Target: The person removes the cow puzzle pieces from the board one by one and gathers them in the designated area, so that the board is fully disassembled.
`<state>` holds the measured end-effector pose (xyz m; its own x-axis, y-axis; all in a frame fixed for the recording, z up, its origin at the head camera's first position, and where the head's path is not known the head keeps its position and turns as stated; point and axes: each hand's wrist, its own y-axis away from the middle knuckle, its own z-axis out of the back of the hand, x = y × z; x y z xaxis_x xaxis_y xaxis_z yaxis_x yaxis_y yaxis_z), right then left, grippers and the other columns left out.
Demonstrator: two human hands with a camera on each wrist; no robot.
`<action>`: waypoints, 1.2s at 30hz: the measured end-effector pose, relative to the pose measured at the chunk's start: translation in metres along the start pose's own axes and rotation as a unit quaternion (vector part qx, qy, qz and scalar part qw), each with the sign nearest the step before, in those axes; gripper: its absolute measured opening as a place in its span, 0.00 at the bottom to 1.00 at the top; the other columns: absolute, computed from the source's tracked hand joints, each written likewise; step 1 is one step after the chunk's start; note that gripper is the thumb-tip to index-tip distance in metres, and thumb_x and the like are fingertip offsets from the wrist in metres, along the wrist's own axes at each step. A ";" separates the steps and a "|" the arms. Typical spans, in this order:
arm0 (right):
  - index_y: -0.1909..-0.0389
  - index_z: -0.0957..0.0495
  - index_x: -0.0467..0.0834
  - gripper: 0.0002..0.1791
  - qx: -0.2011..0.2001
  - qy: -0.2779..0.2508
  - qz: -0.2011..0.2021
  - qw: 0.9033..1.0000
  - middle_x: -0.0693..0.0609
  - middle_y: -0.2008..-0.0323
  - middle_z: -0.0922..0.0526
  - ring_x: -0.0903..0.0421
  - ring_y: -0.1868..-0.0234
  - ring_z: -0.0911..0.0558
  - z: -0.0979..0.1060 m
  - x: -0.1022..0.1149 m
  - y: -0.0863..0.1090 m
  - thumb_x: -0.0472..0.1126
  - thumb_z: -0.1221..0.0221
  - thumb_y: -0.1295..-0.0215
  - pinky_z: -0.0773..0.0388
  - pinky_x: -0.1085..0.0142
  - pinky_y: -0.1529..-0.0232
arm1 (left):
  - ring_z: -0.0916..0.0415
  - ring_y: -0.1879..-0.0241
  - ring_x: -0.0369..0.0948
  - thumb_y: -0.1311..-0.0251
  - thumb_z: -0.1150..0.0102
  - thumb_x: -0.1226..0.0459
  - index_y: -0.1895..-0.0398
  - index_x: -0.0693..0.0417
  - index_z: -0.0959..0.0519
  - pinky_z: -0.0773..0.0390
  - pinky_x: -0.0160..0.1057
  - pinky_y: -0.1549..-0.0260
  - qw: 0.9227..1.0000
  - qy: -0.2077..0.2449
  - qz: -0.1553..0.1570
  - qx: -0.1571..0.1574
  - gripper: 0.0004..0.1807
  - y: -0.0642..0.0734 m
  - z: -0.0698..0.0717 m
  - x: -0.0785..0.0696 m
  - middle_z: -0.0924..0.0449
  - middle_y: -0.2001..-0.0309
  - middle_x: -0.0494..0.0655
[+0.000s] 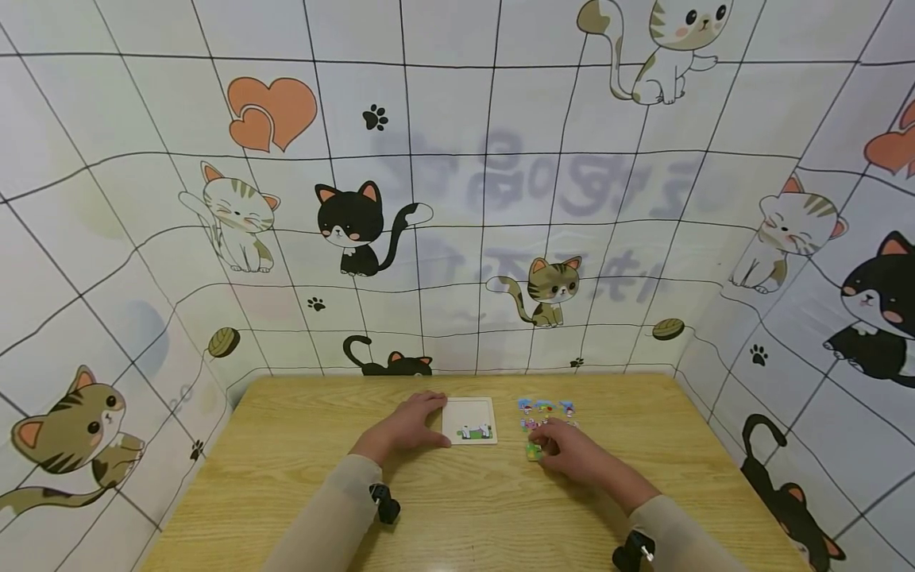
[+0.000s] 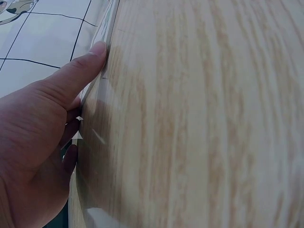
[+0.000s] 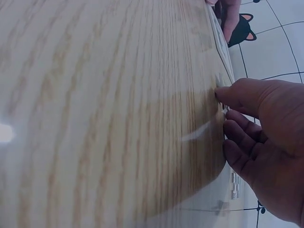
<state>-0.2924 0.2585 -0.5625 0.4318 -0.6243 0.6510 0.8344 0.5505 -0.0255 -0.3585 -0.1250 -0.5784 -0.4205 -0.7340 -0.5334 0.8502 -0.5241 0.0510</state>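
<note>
A square, pale puzzle tray [image 1: 469, 409] lies on the table, with a few joined pieces [image 1: 475, 431] showing white figures on green along its lower right part. My left hand [image 1: 406, 425] holds the tray by its left side, thumb at the near corner and fingers toward the far one. In the left wrist view, the thumb [image 2: 98, 49] lies along the tray's edge. To the right of the tray, my right hand [image 1: 568, 451] pinches a green and yellow puzzle piece [image 1: 534, 451] at the table surface. Its fingertips partly hide that piece.
Several colourful loose puzzle pieces [image 1: 545, 405] are laid out in rows beyond my right hand, some covered by it. The wooden table [image 1: 457, 508] meets a cloth wall [image 1: 450, 238] printed with cats at the back and sides.
</note>
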 end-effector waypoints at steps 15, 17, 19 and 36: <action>0.41 0.16 0.36 0.18 -0.009 0.009 0.013 1.000 0.52 0.54 0.20 0.59 0.57 0.22 -0.001 -0.004 0.001 0.32 0.29 0.29 0.20 0.61 0.56 | 0.47 0.14 0.58 0.35 0.20 0.45 0.14 0.55 0.33 0.44 0.65 0.18 1.000 -0.006 0.001 0.006 0.52 -0.001 0.001 -0.002 0.38 0.14 0.52; 0.41 0.16 0.36 0.17 -0.009 0.008 0.010 1.000 0.52 0.54 0.20 0.59 0.57 0.22 -0.001 -0.004 0.001 0.33 0.29 0.29 0.20 0.61 0.56 | 0.47 0.14 0.58 0.35 0.20 0.45 0.14 0.55 0.33 0.43 0.65 0.19 1.000 -0.004 0.002 0.006 0.52 -0.001 0.002 -0.003 0.38 0.14 0.52; 0.42 0.15 0.36 0.17 -0.011 0.007 0.010 1.000 0.52 0.54 0.20 0.59 0.57 0.22 -0.001 -0.005 0.001 0.32 0.29 0.29 0.20 0.61 0.56 | 0.46 0.15 0.58 0.35 0.20 0.45 0.14 0.55 0.33 0.43 0.65 0.19 1.000 -0.002 0.002 0.004 0.52 0.000 0.002 -0.003 0.38 0.15 0.52; 0.42 0.16 0.35 0.16 -0.023 -0.042 0.012 0.999 0.46 0.52 0.17 0.52 0.55 0.19 0.001 0.007 -0.005 0.31 0.29 0.28 0.18 0.62 0.57 | 0.47 0.14 0.58 0.36 0.20 0.44 0.15 0.54 0.32 0.44 0.65 0.18 1.000 0.000 0.002 0.003 0.52 0.000 0.001 -0.001 0.38 0.14 0.51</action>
<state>-0.2935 0.2520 -0.5568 0.4239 -0.5616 0.7105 0.8396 0.5379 -0.0757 -0.3589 -0.1247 -0.5774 -0.4176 -0.7355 -0.5336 0.8499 -0.5238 0.0570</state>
